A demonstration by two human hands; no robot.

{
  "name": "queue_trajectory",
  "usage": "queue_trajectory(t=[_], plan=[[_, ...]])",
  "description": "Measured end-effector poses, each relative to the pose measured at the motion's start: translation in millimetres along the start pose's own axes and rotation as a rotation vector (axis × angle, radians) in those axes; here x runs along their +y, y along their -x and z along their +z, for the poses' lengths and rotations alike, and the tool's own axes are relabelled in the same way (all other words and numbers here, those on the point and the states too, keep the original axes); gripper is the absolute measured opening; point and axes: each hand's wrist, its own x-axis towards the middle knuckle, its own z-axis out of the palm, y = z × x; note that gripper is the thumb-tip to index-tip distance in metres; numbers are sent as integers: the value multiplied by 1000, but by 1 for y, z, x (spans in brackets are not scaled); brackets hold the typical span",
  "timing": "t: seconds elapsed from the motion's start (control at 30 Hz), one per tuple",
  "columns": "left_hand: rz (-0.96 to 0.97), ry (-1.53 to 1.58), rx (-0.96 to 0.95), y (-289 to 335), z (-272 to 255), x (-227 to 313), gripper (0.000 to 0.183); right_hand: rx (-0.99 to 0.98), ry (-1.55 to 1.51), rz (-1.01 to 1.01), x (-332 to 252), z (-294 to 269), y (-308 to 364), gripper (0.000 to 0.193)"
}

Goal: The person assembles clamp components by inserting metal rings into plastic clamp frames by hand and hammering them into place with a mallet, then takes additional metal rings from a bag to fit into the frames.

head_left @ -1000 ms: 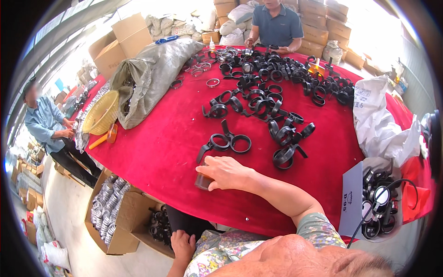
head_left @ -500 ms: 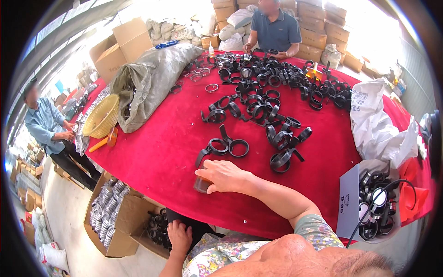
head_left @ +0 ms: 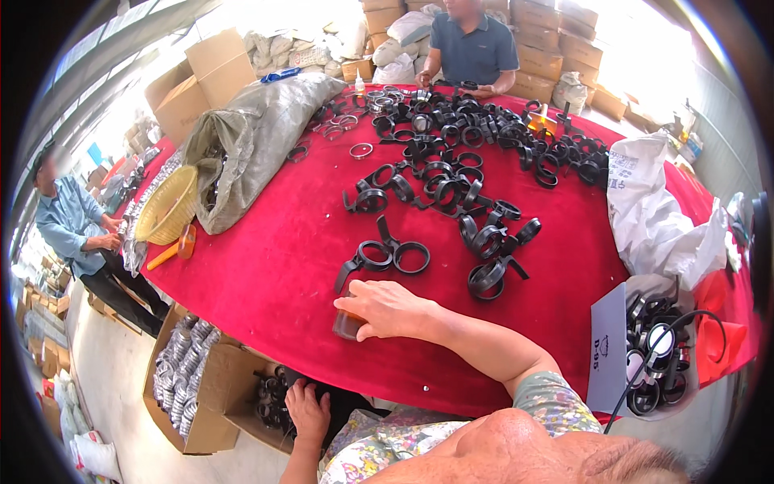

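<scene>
Right hand on a small cup at the table's near edge, left hand down in a box below.

The right hand (head_left: 389, 310) lies palm down, fingers curled over a small brownish cup (head_left: 348, 324) on the red table (head_left: 266, 266), covering most of it; the left hand (head_left: 309, 411) is spread low in a cardboard box (head_left: 222, 387) of dark rings, and whether it grips anything I cannot tell; the nearest black clamp (head_left: 387, 256), two rings joined side by side, lies just beyond the right hand, farther from the body, its long axis running left to right with a handle pointing down-left; the right hand is clearly the nearer; a heap of clamps (head_left: 459, 153) fills the far half, a grey sack (head_left: 250, 145) and yellow basket (head_left: 165, 206) lie to the left.
</scene>
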Motion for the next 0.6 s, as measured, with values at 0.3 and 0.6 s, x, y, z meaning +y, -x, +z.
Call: queue_trajectory(t=[0.3, 0.6], plan=[[104, 32, -63, 15, 7, 3, 17, 0, -18, 0, 1, 1, 1, 67], [145, 78, -142, 16, 0, 12, 26, 19, -14, -20, 2, 4, 1, 64]])
